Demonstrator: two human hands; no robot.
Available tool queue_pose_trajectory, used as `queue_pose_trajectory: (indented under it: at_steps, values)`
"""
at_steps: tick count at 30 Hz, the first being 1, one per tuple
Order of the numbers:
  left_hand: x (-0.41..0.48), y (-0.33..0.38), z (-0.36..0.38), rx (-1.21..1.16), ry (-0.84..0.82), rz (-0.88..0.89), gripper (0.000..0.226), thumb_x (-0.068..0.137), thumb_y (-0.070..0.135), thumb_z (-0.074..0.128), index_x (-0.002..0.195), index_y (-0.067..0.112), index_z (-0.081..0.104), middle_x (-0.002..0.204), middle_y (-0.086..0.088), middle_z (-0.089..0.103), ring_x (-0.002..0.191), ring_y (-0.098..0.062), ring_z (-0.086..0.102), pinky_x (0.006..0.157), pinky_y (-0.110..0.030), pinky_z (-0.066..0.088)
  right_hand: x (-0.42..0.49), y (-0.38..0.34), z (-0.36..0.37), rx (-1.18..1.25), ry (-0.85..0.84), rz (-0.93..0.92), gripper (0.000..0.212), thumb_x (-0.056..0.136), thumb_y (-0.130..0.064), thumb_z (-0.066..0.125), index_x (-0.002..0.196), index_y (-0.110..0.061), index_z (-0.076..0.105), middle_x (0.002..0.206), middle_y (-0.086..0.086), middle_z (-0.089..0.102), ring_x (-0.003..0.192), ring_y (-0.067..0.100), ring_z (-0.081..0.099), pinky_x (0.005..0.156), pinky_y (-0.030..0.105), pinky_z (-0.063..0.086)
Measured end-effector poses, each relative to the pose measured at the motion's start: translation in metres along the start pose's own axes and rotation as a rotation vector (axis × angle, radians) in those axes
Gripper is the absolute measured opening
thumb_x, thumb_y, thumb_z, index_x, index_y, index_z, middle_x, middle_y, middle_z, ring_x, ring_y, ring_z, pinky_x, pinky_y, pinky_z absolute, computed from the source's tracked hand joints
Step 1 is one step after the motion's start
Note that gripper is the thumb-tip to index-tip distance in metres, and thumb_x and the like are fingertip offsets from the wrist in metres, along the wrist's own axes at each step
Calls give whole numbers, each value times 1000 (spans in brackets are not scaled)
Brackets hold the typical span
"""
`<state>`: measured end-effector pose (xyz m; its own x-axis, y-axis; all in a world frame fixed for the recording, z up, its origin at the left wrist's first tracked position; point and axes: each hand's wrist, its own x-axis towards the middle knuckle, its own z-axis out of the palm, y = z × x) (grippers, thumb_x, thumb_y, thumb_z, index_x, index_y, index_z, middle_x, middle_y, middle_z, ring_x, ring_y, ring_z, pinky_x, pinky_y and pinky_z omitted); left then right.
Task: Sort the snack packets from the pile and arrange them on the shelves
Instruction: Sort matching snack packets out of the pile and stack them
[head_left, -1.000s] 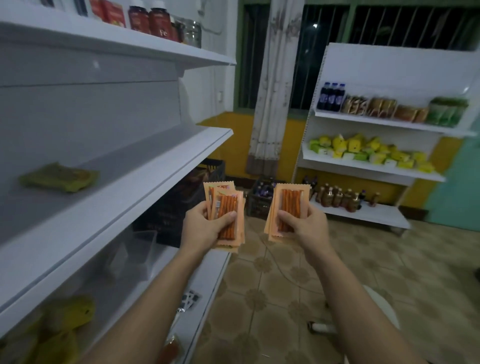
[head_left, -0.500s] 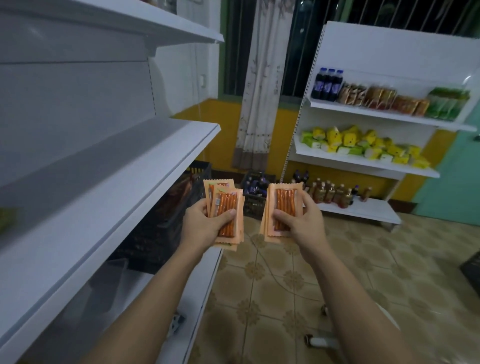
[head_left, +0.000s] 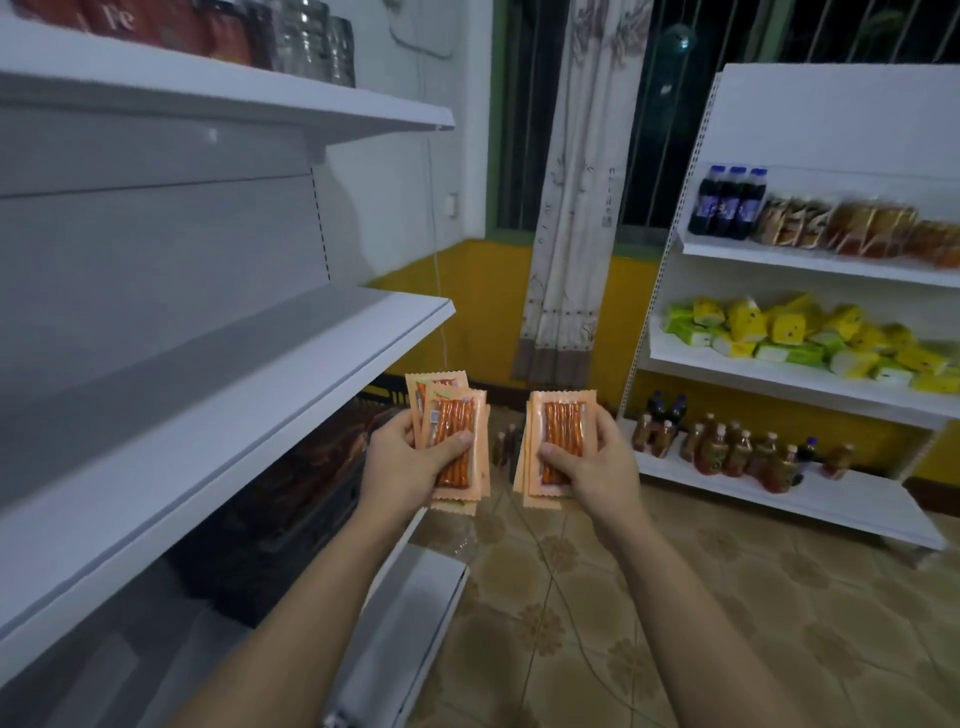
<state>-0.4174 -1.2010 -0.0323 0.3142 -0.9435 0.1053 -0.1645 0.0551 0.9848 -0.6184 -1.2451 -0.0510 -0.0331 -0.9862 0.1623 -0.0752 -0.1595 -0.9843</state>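
Note:
My left hand (head_left: 402, 464) grips a fanned stack of orange snack packets (head_left: 451, 415) with red sticks showing through a clear window, thumb across the top one. My right hand (head_left: 597, 464) grips a second stack of the same packets (head_left: 560, 422), thumb on its lower front. Both stacks are upright in front of me, a little apart, just past the front edge of the white middle shelf (head_left: 270, 410) on my left.
A top shelf (head_left: 249, 98) on the left carries jars and red packs. A dark crate (head_left: 291, 499) stands under the middle shelf. Across the tiled floor, a white rack (head_left: 810, 499) holds bottles, yellow and green packets and brown snacks.
The view has swung upward and moved forward; the yellow-green packet on the middle shelf has left the view. Both hands keep their stacks in the same hold.

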Motion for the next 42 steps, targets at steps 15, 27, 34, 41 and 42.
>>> queue_pose_trajectory:
  at_steps: [15, 27, 34, 41, 42]
  values:
    - [67, 5, -51, 99, 420, -54, 33, 82, 29, 78, 111, 22, 65, 100, 8, 73, 85, -6, 71, 77, -29, 58, 123, -17, 121, 75, -457, -66, 56, 82, -7, 75, 132, -20, 51, 113, -3, 67, 97, 14, 69, 73, 35, 61]
    - [158, -23, -187, 14, 676, -32, 22, 81, 20, 79, 95, 25, 64, 85, 8, 72, 69, 0, 70, 66, -24, 57, 181, -33, 307, -3, -736, -143, 53, 81, -6, 77, 123, -27, 53, 104, -3, 71, 92, 13, 71, 81, 33, 59]
    - [178, -40, -233, 76, 860, -68, 15, 75, 14, 82, 79, 19, 69, 64, 11, 70, 58, -2, 66, 51, -12, 47, 204, -37, 384, 16, -888, -208, 45, 76, 2, 78, 107, -24, 59, 91, -6, 71, 79, 1, 69, 71, 21, 55]
    - [185, -57, -270, 239, 1069, -243, 31, 67, 32, 86, 87, 14, 71, 80, -5, 73, 77, -24, 70, 70, -39, 55, 218, -18, 458, 173, -1101, -57, 50, 73, 14, 71, 101, -27, 68, 96, 6, 73, 88, 24, 71, 71, 41, 59]
    - [188, -58, -273, 282, 1085, -270, 27, 72, 30, 85, 88, 14, 71, 82, -5, 72, 78, -22, 69, 70, -35, 52, 224, -18, 467, 129, -1121, -83, 50, 74, 11, 73, 104, -28, 66, 95, 3, 73, 87, 19, 71, 69, 36, 59]
